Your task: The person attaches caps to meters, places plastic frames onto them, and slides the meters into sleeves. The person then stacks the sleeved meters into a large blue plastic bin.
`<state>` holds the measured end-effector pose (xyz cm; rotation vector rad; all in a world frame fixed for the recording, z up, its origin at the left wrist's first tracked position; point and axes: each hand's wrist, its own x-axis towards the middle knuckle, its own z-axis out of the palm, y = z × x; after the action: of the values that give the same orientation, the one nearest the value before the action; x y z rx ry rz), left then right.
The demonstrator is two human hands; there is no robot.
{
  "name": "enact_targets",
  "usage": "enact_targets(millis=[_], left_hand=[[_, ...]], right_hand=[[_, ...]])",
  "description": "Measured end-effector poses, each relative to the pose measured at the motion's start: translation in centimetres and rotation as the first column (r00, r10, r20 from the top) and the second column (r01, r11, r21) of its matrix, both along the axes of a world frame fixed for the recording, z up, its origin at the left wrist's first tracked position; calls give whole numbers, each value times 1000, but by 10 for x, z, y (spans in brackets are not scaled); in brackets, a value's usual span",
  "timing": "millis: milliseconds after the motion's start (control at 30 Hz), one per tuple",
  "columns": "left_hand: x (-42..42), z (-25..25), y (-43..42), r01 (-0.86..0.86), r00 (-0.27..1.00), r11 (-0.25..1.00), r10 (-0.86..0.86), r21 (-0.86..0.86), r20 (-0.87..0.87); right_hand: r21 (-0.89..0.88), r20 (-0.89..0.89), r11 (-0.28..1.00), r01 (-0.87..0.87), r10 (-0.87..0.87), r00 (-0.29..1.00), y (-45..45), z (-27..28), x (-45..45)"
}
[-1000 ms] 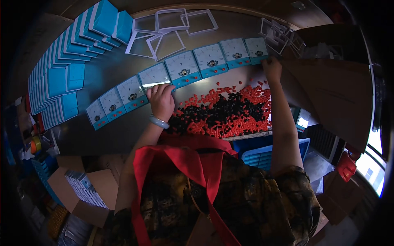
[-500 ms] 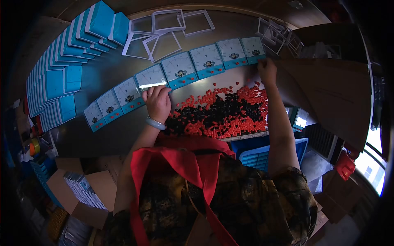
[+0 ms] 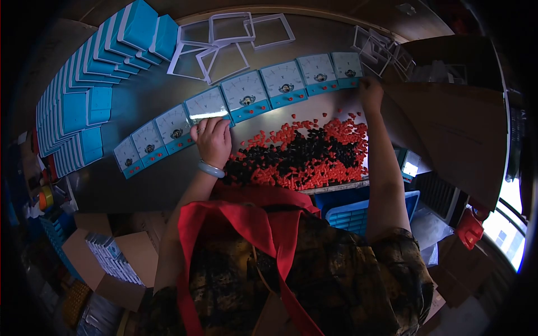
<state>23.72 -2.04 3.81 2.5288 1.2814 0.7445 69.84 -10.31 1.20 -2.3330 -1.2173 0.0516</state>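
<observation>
A curved row of several voltmeters (image 3: 244, 94) with white dials and blue lower strips lies across the table. My left hand (image 3: 214, 141), with a pale bangle at the wrist, rests at the lower edge of a middle voltmeter (image 3: 206, 105), fingers curled together; whatever is at the fingertips is hidden. At the row's right end, my right hand (image 3: 372, 96) is pinched closed beside the lower corner of the last voltmeter (image 3: 347, 66). Its fingertips are too dark to show what they hold. Small red caps (image 3: 339, 130) and black caps (image 3: 305, 148) are heaped in front of the row. Most voltmeters carry red caps on their strips.
Stacked blue-and-white meter housings (image 3: 98, 103) stand at the left. White rectangular frames (image 3: 230, 28) lie at the back, with more frames (image 3: 372, 49) at the right. A cardboard sheet (image 3: 454, 129) borders the right side. Below are a blue crate (image 3: 350, 215) and an open carton (image 3: 84, 255).
My right hand has shifted slightly to the right along the last voltmeter's corner. My left hand stays at the middle voltmeter, its fingers moved only a little. The view has shifted slightly.
</observation>
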Motion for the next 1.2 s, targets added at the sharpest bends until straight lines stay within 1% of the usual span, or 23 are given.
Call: enact_targets(millis=[33, 100, 133, 200, 333, 400, 533, 600, 633, 700, 733, 800, 833, 867, 900, 967, 1000, 1033, 1100, 1133, 1200], left_hand=[[0, 0, 0, -1, 1000, 1000, 1, -3, -2], [0, 0, 0, -3, 1000, 1000, 3, -5, -5], [0, 0, 0, 2, 1000, 1000, -2, 0, -1], [0, 0, 0, 2, 1000, 1000, -2, 7, 2], [-1, 0, 0, 5, 1000, 1000, -5, 7, -3], [-1, -1, 0, 4, 1000, 1000, -3, 11, -6], [-1, -2, 1, 10, 1000, 1000, -10, 14, 0], [0, -1, 0, 8, 1000, 1000, -8, 15, 9], [1, 1, -1, -10, 1000, 1000, 10, 10, 5], [2, 2, -1, -33, 999, 999, 33, 6, 0], [2, 1, -1, -41, 999, 999, 41, 9, -3], [1, 0, -2, -52, 999, 999, 52, 8, -13], [1, -1, -1, -32, 999, 999, 32, 9, -2], [1, -2, -1, -12, 1000, 1000, 12, 10, 6], [2, 0, -2, 1, 1000, 1000, -1, 15, -4], [6, 5, -8, 29, 999, 1000, -28, -11, 37], [9, 11, -12, 103, 993, 994, -101, -31, 56], [10, 9, -16, 183, 982, 980, -178, -71, 69], [16, 6, -28, 317, 947, 939, -307, -135, 90], [18, 1, -33, 346, 938, 928, -340, -136, 63], [23, -8, -42, 379, 925, 916, -378, -134, 32]], right_hand=[[-2, -1, 1000, 0, 0, 1000, 0, 0, -2], [-84, 144, 996, -15, 27, 989, -1, -1, -7], [-84, 142, 996, -16, 28, 989, -3, -1, -8], [-41, 61, 999, 14, -12, 998, -4, -1, -8], [-23, 71, 999, -30, 32, 997, -3, -1, -6], [-69, 94, 996, -51, 58, 994, -2, 1, -5], [-103, 110, 993, -65, 77, 991, 0, 6, -4], [-224, 58, 973, 52, -41, 998, 4, 13, -9], [-224, 59, 973, 51, -38, 998, 6, 19, -14], [-322, 77, 929, 184, -168, 983, 8, 30, -25], [-325, 74, 929, 179, -164, 984, 8, 26, -24], [-134, 167, 977, 168, -144, 975, 2, 11, -19], [-136, 161, 977, 162, -139, 977, 0, 0, -13], [17, 161, 997, 77, -79, 984, -1, -11, -6], [168, 167, 986, -8, -20, 986, -3, -20, -1], [145, 112, 989, -14, -3, 994, -5, -27, 6], [125, 71, 992, -20, 11, 997, -5, -26, 7], [124, 66, 992, -21, 13, 998, -7, -23, 8], [-56, 52, 998, -26, 29, 998, -10, -17, 10], [-58, 50, 998, -28, 31, 998, -10, -16, 9], [-83, 183, 994, 77, -61, 981, -12, -12, 8]])
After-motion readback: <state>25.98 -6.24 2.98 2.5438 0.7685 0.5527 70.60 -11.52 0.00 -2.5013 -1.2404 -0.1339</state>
